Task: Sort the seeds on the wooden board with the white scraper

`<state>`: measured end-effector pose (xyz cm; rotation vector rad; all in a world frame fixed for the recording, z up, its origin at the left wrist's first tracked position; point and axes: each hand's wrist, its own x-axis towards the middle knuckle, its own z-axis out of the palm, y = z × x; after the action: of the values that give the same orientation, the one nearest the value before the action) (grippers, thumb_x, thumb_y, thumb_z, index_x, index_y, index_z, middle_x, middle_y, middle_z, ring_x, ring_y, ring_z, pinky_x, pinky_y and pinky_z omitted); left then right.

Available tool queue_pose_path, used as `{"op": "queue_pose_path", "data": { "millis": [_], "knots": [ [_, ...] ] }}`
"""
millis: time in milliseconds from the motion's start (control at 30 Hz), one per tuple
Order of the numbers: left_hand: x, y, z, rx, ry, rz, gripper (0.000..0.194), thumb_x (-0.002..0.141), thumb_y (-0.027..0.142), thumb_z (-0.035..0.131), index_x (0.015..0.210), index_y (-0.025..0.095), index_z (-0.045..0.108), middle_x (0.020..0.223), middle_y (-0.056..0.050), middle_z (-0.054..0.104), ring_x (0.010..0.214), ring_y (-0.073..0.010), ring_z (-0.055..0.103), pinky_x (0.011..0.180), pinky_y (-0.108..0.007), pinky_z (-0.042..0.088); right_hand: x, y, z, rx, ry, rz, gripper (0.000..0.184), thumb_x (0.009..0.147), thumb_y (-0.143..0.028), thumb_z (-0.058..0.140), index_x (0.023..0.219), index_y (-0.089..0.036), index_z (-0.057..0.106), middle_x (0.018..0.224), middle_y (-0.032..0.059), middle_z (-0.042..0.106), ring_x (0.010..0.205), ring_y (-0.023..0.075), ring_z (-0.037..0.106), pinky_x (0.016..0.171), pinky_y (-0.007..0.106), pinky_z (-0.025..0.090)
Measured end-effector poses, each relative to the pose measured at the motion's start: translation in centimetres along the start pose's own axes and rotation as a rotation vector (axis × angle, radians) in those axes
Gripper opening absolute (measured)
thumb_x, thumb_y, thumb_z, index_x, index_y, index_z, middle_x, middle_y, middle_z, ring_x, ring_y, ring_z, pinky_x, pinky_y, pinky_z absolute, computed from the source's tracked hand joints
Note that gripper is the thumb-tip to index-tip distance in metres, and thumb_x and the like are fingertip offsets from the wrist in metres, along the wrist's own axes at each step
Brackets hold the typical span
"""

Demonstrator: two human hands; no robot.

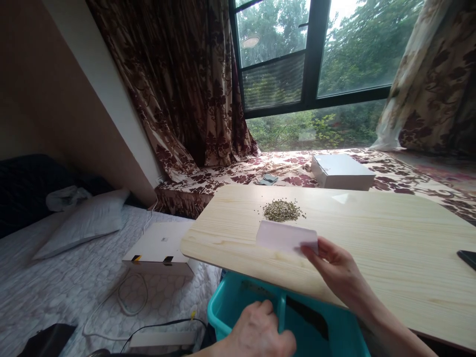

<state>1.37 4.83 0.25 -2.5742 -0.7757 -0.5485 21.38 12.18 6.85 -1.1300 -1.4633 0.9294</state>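
Near the centre of the frame, the right hand [336,265] pinches one corner of a white card [285,236] between thumb and fingers, the card lying flat on the pale wooden tabletop [390,248]. Just above the card, apart from it, sits a small heap of seeds [281,210] (greenish-grey, with a few strays scattered around its edge). At the bottom centre, the left hand [258,332] curls closed over the middle divider of a teal bin [223,310] held below the tabletop's near edge. As far as I can judge, the gathering is done, since the seeds are already in one pile. What is left is the clearing: nothing has yet been pushed toward the edge, and no seeds are visible in the bin's compartments.
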Motion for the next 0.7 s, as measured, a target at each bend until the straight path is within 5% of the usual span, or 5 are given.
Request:
{"op": "queue_pose_path", "data": {
  "millis": [200, 400, 700],
  "knots": [
    [0.3, 0.1, -0.2, 0.039, 0.024, 0.003, 0.05, 0.06, 0.044, 0.083, 0.056, 0.022, 0.038, 0.045, 0.002, 0.038, 0.049, -0.0152, 0.031, 0.048, -0.032, 0.01, 3.3, 1.4, -1.1, 0.01, 0.062, 0.012, 0.025, 0.072, -0.045, 0.067, 0.079, -0.021, 0.068, 0.079, 0.0068, 0.076, 0.081, 0.0244, 0.07, 0.076, 0.034, 0.055],
    [0.7, -0.2, -0.8, 0.053, -0.011, 0.026, 0.055, 0.05, 0.046, 0.087, 0.058, 0.023, 0.038, 0.046, 0.002, 0.043, 0.05, -0.0155, 0.03, 0.052, -0.031, 0.017, 3.6, 2.8, -1.3, -0.083, 0.069, 0.023, 0.02, 0.072, -0.041, 0.064, 0.072, -0.021, 0.066, 0.072, 0.0046, 0.074, 0.068, 0.0209, 0.067, 0.061, 0.03, 0.052],
    [0.7, -0.6, -0.9, 0.082, -0.085, 0.048, 0.056, 0.053, 0.051, 0.086, 0.059, 0.023, 0.038, 0.047, 0.002, 0.047, 0.049, -0.0149, 0.032, 0.054, -0.031, 0.018, 3.5, 3.2, -1.0, -0.058, 0.037, 0.033, 0.025, 0.072, -0.043, 0.065, 0.078, -0.019, 0.068, 0.075, 0.0057, 0.075, 0.07, 0.0218, 0.068, 0.063, 0.031, 0.053]
  ]
}}
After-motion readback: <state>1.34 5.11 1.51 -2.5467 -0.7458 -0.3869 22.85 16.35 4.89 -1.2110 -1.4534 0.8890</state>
